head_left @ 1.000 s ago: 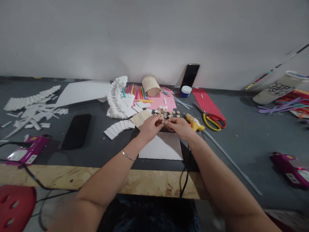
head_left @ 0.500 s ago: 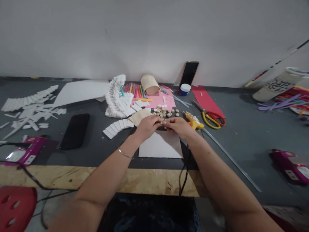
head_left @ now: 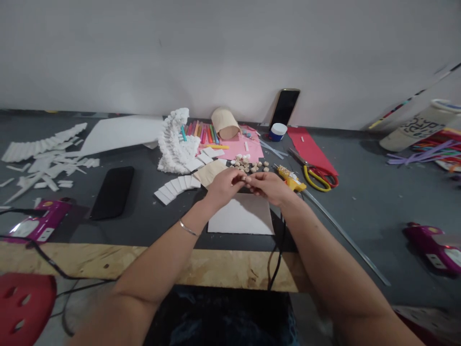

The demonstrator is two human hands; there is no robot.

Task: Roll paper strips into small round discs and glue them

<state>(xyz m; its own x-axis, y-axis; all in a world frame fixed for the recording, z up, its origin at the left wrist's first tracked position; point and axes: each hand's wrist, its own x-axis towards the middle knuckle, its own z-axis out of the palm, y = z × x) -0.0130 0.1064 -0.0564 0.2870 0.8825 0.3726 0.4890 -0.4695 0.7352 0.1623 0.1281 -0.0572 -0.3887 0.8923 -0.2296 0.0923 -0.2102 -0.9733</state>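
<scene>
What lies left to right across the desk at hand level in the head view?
Black phone, arc of white squares, left hand, right hand, yellow hot glue gun, yellow-and-red-handled scissors

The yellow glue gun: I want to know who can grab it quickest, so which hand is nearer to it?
The right hand is nearer, lying just to the left of the glue gun. The left hand is farther away, on the other side of the right hand.
</scene>
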